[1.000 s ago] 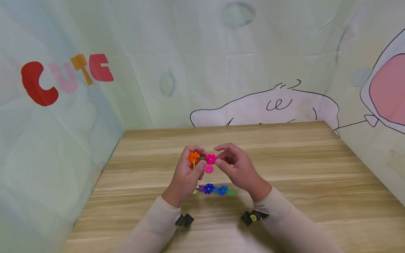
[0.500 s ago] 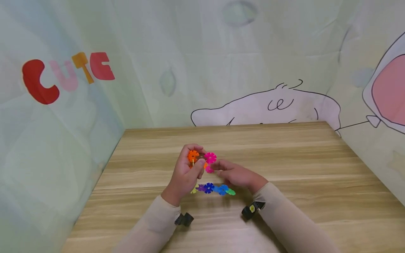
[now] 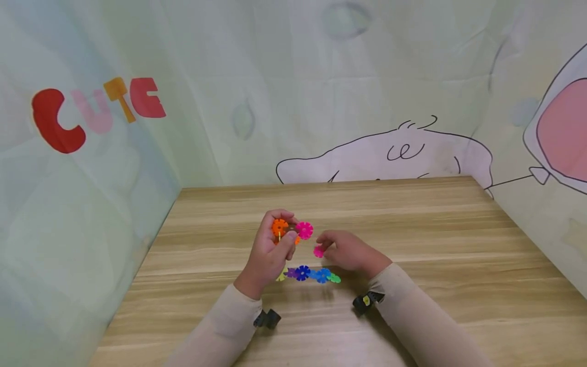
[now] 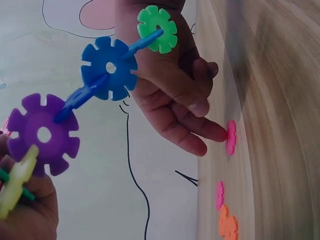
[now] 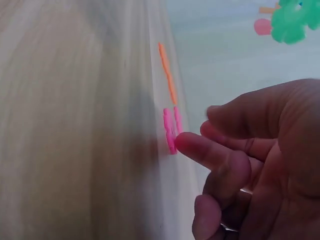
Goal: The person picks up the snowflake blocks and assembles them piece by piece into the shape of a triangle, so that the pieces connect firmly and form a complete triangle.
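My left hand [image 3: 271,250] grips a chain of notched, flower-shaped building discs. Beside its thumb show an orange disc [image 3: 277,224] and a bright pink disc [image 3: 306,226]. The chain's lower run hangs in front: yellow disc [image 4: 15,185], purple disc [image 4: 27,125], blue disc [image 4: 95,57] and green disc [image 4: 169,42], with thin blue discs linking them edge-on. My right hand [image 3: 350,250] is low over the table, its fingers loosely bent. One extended fingertip touches a loose pink disc [image 4: 231,137] lying flat on the wood.
Another loose pink disc [image 4: 220,195] and orange pieces [image 4: 228,225] lie on the wooden table [image 3: 220,214], close to the right hand. A printed cloth [image 3: 220,102] stands behind the table and along its sides. Each wrist wears a small black camera [image 3: 362,304].
My right hand has come down from beside the chain to the table, and its fingertip has slid a loose pink disc rightward. The left hand keeps its hold almost in place.
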### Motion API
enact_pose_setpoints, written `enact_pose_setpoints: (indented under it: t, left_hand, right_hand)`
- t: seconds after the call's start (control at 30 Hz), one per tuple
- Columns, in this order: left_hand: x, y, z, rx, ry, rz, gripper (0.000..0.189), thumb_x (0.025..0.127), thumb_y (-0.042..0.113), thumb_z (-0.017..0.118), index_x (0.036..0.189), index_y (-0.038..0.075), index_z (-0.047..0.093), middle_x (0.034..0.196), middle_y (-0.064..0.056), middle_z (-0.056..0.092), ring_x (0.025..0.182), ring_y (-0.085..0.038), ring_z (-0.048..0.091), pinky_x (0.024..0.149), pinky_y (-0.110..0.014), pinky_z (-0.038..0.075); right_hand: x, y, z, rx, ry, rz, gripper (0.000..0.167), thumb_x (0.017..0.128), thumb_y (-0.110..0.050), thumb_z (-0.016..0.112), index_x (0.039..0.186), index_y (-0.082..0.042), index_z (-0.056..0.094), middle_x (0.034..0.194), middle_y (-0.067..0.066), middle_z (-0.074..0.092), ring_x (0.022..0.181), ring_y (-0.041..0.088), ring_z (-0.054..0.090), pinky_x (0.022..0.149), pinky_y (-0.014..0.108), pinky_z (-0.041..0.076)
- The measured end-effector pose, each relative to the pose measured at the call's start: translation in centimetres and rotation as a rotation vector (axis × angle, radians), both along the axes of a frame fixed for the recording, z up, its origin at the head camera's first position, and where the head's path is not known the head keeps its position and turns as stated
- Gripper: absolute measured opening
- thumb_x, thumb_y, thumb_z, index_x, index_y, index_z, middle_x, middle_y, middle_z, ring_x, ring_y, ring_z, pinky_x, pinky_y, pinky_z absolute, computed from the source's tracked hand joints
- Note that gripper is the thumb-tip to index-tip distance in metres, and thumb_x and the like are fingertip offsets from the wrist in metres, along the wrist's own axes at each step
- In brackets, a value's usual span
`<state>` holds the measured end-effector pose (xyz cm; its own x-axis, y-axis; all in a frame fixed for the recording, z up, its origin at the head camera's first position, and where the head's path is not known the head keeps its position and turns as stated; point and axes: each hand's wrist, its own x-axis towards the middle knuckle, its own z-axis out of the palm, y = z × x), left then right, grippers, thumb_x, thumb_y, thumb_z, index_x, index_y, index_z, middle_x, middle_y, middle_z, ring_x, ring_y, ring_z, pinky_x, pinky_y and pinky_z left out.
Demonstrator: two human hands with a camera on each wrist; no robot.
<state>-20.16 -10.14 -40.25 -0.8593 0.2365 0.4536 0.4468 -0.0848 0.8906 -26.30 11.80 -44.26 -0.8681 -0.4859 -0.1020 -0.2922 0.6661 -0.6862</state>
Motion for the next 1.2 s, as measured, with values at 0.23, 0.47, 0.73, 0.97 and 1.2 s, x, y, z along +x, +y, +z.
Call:
enact_pose_setpoints:
  t: [0.23, 0.47, 0.73, 0.97, 1.2]
  left_hand:
    - [0.1, 0.0, 0.0, 0.0, 0.001, -0.005, 0.031, 0.105, -0.003, 0.046, 0.135, -0.006, 0.038, 0.124, -0.019, 0.05, 0.062, -0.013, 0.044, 0.058, -0.019, 0.047]
    - [0.0, 0.1, -0.1, 0.004, 0.006, -0.011, 0.031, 0.105, -0.003, 0.046, 0.135, -0.005, 0.038, 0.124, -0.018, 0.05, 0.062, -0.013, 0.045, 0.059, -0.019, 0.047]
    - [-0.1, 0.1, -0.2, -0.008, 0.016, -0.005, 0.032, 0.106, -0.002, 0.046, 0.136, -0.006, 0.037, 0.124, -0.015, 0.05, 0.062, -0.013, 0.045, 0.058, -0.019, 0.047]
    - [-0.1, 0.0, -0.2, -0.01, 0.014, 0.017, 0.031, 0.106, -0.002, 0.046, 0.136, -0.002, 0.039, 0.123, -0.012, 0.052, 0.062, -0.013, 0.046, 0.058, -0.019, 0.048]
    - [0.0, 0.0, 0.0, -0.001, 0.01, 0.026, 0.028, 0.106, -0.001, 0.047, 0.133, -0.003, 0.04, 0.122, -0.017, 0.053, 0.061, -0.014, 0.046, 0.058, -0.02, 0.048]
  right_hand:
    - [0.0, -0.1, 0.1, 0.087, 0.036, 0.001, 0.032, 0.089, 0.002, 0.075, 0.12, -0.004, 0.075, 0.1, 0.002, 0.073, 0.092, 0.016, 0.065, 0.093, 0.042, 0.059]
    - [0.1, 0.1, 0.0, 0.149, 0.095, 0.009, 0.025, 0.086, 0.007, 0.074, 0.108, -0.005, 0.076, 0.092, 0.0, 0.071, 0.086, 0.014, 0.064, 0.088, 0.039, 0.059]
    - [0.2, 0.4, 0.3, 0.192, 0.087, -0.013, 0.016, 0.088, -0.001, 0.079, 0.096, -0.011, 0.069, 0.087, 0.0, 0.065, 0.081, 0.017, 0.06, 0.08, 0.038, 0.056]
    - [0.3, 0.5, 0.7, 0.063, 0.034, -0.066, 0.02, 0.092, -0.009, 0.08, 0.093, -0.014, 0.06, 0.083, 0.0, 0.064, 0.075, 0.017, 0.058, 0.069, 0.032, 0.051]
    - [1.5, 0.2, 3.7, -0.369, 0.008, -0.098, 0.029, 0.098, -0.01, 0.074, 0.125, -0.005, 0.066, 0.084, 0.009, 0.07, 0.066, 0.019, 0.055, 0.06, 0.028, 0.048]
